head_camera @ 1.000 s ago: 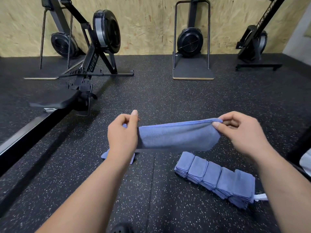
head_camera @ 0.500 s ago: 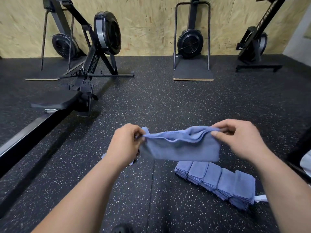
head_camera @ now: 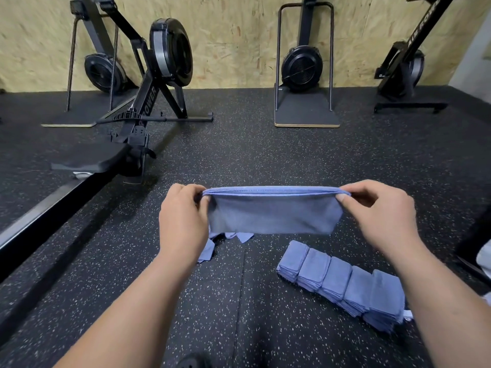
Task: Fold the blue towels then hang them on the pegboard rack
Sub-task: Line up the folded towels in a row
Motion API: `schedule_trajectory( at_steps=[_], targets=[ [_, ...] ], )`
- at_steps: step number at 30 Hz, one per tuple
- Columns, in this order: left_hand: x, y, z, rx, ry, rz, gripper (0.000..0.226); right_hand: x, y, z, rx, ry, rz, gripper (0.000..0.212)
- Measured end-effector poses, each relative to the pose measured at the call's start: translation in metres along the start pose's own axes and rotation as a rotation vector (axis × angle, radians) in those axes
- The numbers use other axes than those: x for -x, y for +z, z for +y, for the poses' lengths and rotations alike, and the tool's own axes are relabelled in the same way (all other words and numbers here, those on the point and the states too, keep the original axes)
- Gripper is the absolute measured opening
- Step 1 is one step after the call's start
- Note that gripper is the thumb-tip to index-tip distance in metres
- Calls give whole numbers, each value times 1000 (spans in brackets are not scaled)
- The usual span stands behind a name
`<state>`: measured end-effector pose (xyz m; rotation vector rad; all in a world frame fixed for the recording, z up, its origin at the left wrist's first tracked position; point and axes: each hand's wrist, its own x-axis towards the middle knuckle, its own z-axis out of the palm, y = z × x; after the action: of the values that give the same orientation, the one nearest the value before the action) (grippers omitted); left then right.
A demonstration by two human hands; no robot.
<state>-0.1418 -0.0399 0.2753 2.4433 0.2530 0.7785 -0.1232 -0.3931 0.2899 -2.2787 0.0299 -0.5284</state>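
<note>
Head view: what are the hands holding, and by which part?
A folded blue towel, stretched in the air: left hand pinches its top left corner, right hand its top right corner.

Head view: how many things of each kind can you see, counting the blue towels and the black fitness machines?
Held towel: 1
Folded towels, in a row: 5
Loose towel heap: 1, its towels cannot be counted
Machines: 4
Total: 11
</note>
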Motion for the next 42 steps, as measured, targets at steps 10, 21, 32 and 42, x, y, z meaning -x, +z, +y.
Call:
schedule_trajectory(
  at_steps=[10, 21, 32, 42],
  targets=[
    [-1, 5, 1, 163, -166, -19, 6, 1, 3, 1, 17, 82, -108, 12],
    [8, -3, 31, 416, -174, 96, 12, 7, 19, -12, -321, 103, 76, 15],
    [-3, 19, -4, 655, -622, -255, 43, 1, 19, 4, -622, 414, -273, 53],
    [-4, 9, -2, 638, -415, -74, 26, 0, 23, 5, -637, 289, -92, 20]
  ],
)
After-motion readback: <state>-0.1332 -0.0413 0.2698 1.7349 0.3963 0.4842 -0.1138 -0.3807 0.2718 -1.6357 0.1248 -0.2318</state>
